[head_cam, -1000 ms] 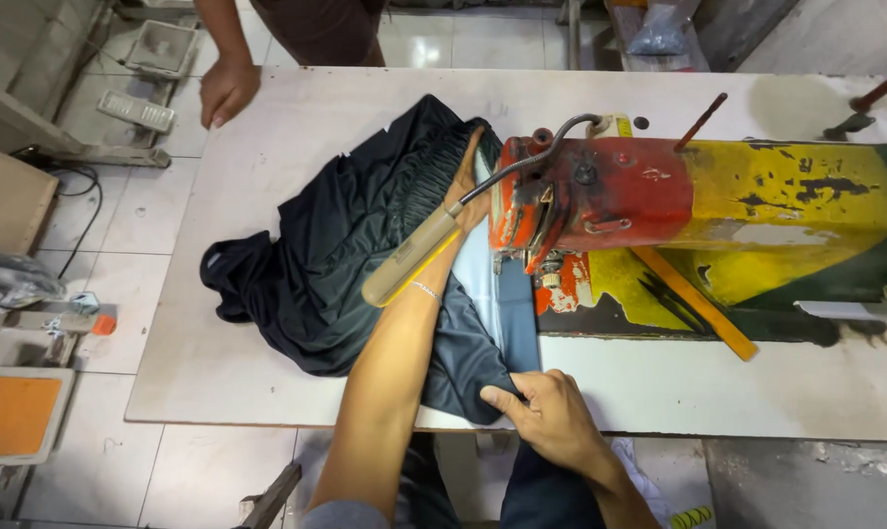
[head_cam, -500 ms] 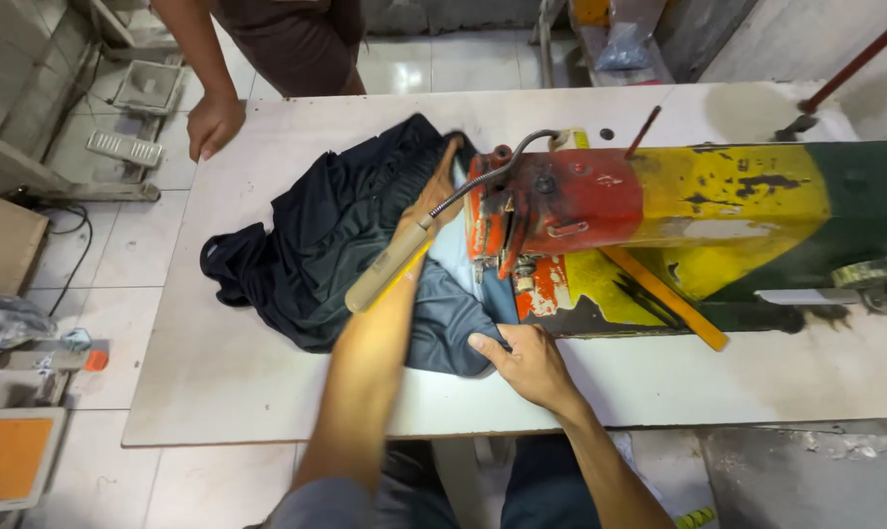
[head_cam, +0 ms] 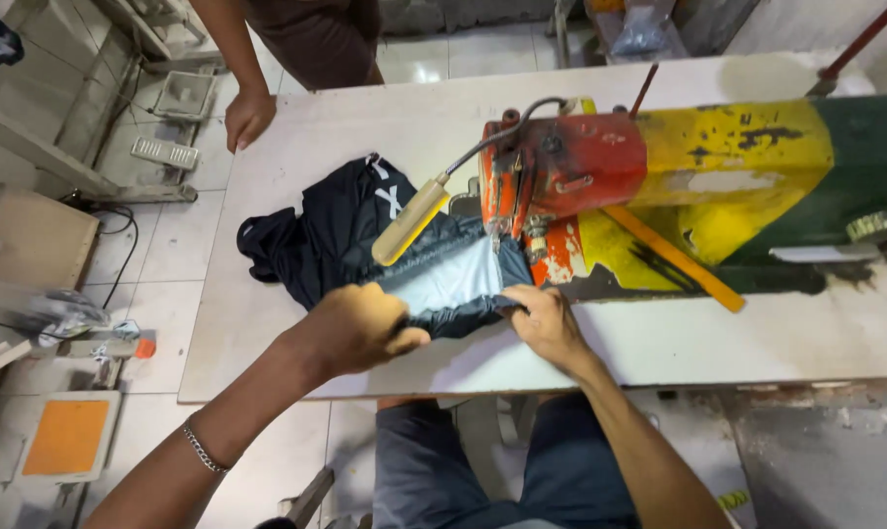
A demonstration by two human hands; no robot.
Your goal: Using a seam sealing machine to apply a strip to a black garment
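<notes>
Gripping the dark garment (head_cam: 365, 245) with both hands, I have it spread on the white table (head_cam: 296, 137) at the middle of the frame. My left hand (head_cam: 355, 328) is curled shut on a fold of the cloth at its lower edge, knuckles up. My right hand (head_cam: 546, 318) pinches the cloth just right of that, fingers closed on the hem, close beside the foot of the machine (head_cam: 600, 176). Between my hands the pale inner side of the cloth shows, stretched flat under the red head of the machine. A lever with a pale wooden handle (head_cam: 409, 220) slants down over the garment toward the left. The rest of the garment bunches toward the left of the table, with white marks showing near its top. An orange stick (head_cam: 674, 260) lies aslant on the machine's yellow base, right of centre. In the upper left, another person's hand (head_cam: 247, 118) rests at the table's far edge, well apart from mine.
</notes>
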